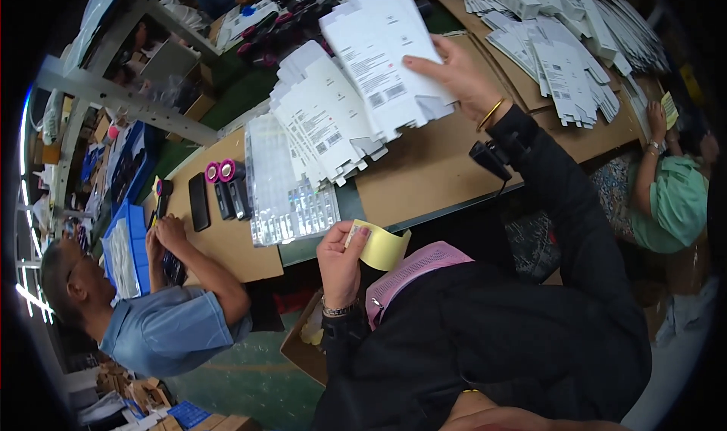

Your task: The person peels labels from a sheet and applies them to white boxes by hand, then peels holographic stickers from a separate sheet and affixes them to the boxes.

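Note:
My left hand [341,260] pinches a yellow backing sheet [382,247] at the table's near edge, thumb on top. My right hand [454,71], with a gold bangle on the wrist, reaches out and rests flat on a fanned stack of flat white cartons [356,75], fingers spread over the top one. Just left of my left hand lies a pile of clear plastic blister trays [284,181]. A small black clip-like device [488,158] sits by my right sleeve.
Cardboard-covered table [432,166]. More flat white cartons [560,52] are heaped at the back right. A person in blue [163,325] works at the left beside black devices with pink ends [227,188] and a blue bin [132,245]. A person in green [666,196] sits at right.

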Available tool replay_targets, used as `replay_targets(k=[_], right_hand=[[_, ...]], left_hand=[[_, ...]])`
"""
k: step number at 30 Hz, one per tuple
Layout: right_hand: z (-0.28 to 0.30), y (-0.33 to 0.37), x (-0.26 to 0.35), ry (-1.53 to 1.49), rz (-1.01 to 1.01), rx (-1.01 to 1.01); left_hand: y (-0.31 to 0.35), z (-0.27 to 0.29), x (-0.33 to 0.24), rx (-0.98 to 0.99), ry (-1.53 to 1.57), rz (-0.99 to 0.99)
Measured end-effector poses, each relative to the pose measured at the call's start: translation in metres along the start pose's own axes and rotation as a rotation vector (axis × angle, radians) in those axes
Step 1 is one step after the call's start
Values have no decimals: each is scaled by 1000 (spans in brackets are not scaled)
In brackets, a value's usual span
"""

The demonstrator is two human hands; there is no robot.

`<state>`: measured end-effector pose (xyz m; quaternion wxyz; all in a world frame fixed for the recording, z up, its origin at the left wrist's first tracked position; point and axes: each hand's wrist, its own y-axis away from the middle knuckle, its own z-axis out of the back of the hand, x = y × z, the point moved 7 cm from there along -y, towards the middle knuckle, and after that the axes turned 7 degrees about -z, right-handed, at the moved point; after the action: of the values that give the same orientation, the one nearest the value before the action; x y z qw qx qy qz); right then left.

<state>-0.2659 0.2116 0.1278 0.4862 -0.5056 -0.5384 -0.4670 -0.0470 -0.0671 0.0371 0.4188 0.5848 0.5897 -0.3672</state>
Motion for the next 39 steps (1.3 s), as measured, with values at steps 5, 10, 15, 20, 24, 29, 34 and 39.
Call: replay_targets(k=[5, 10, 15, 20, 24, 29, 34, 39], right_hand=[[91, -33, -30, 111, -96, 2], [189, -59, -120, 430, -286, -126], [120, -13, -48, 1577, 532, -608], [3, -30, -47, 558, -49, 120], [-69, -46, -55, 446, -137, 263], [-108, -68, -78, 477, -397, 346], [-125, -62, -99, 121, -475, 486], [-138, -53, -100, 102, -491, 424]], left_hand=[[2, -2, 15, -5, -16, 81], [-7, -14, 11, 45, -13, 106], [-26, 11, -21, -23, -92, 15], [-77, 34, -68, -99, -87, -331], [-128, 42, -75, -129, -158, -356], [-175, 57, -47, -144, -183, -190], [-178, 38, -41, -88, -149, -60], [-194, 36, -32, -137, -247, -412]])
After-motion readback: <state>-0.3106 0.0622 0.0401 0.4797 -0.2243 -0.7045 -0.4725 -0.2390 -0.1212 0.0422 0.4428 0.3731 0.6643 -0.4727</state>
